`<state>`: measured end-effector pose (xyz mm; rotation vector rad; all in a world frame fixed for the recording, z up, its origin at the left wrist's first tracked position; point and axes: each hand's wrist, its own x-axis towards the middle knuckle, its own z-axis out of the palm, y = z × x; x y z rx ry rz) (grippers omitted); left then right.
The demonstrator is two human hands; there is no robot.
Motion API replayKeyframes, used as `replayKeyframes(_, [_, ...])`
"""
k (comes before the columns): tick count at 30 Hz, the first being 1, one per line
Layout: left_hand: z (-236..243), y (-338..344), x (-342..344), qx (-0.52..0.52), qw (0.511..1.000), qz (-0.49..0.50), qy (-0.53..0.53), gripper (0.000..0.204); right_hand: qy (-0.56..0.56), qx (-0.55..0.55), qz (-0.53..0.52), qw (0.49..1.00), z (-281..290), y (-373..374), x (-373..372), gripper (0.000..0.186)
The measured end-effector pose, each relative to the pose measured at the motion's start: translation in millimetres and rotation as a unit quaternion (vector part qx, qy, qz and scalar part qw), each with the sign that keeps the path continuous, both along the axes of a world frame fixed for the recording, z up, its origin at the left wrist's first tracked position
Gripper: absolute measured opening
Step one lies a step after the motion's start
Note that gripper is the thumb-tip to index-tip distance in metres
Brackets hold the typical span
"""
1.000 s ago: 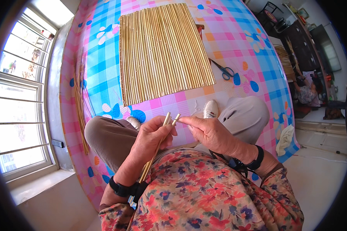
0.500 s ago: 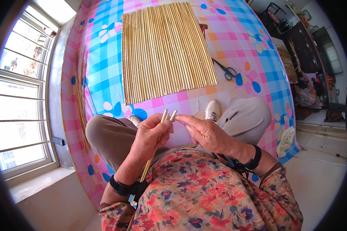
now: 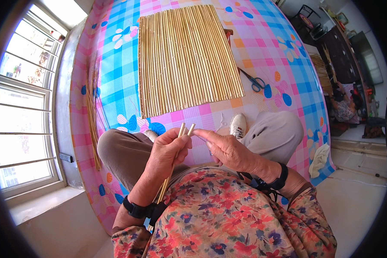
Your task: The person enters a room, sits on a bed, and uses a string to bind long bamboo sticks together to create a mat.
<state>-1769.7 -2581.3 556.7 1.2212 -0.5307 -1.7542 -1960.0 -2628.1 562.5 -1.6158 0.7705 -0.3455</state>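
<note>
My left hand is closed round a few thin, pale reed stalks. Their cut ends stick up past the thumb, and their lower lengths run down along my left forearm. My right hand is close by on the right, its index finger stretched to the stalk ends and its other fingers curled in. A thin line, perhaps thread, shows under that index finger; what the curled fingers hold is hidden. Beyond both hands lies a rectangular mat of reed stalks, bound side by side.
Dark-handled scissors lie right of the mat on the checked, flowered sheet. Long loose stalks lie along its left side by the window. A crumpled white cloth is at the right edge. Another person is far right.
The right-hand stalk end has come slightly closer to the others. My right index finger has shifted a little at the tips. The left hand keeps its grip.
</note>
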Motion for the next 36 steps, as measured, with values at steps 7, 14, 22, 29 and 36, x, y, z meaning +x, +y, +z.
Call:
replayKeyframes(7, [-1,1,1,-0.001,1.0,0.008,0.015,0.012,-0.009,0.015,0.014,1.0,-3,0,0,0.042])
replayKeyframes(14, [-2,3,3,-0.006,1.0,0.007,0.026,0.011,0.0,0.058,0.002,0.998,-2,1,3,0.041])
replayKeyframes(22, [0,5,-3,-0.009,0.995,0.01,-0.094,0.009,0.004,0.016,-0.024,1.0,-12,9,3,0.026])
replayKeyframes(29, [-4,8,-8,-0.052,0.986,0.007,-0.161,0.008,0.007,0.068,-0.051,0.996,-4,11,4,0.019])
replayKeyframes(36, [-6,11,-8,-0.057,0.98,-0.028,-0.189,0.009,0.01,0.015,-0.043,0.999,-7,13,4,0.02])
